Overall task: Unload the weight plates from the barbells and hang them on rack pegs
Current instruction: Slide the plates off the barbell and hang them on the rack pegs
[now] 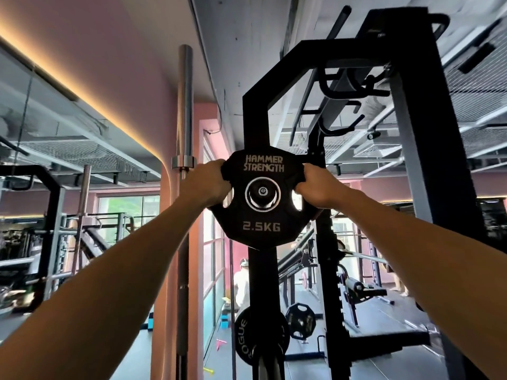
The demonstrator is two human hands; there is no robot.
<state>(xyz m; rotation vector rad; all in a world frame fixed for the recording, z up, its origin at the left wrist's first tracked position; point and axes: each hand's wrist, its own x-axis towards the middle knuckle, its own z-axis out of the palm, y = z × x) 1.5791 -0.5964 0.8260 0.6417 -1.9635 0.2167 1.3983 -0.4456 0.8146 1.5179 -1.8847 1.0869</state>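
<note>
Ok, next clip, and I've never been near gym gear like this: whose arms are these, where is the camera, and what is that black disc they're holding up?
The camera sits on the person's head, so the two bare arms reaching forward are the wearer's own. The left hand and the right hand each grip a side of a black weight plate marked Hammer Strength, 2.5 kg. Its centre hole sits over a peg on the black rack upright, so the plate looks hung or nearly so; how far on it is I cannot tell. Lower on the same upright hangs a Rogue plate. A steel barbell stands upright to the left. Another person is in the background.
</note>
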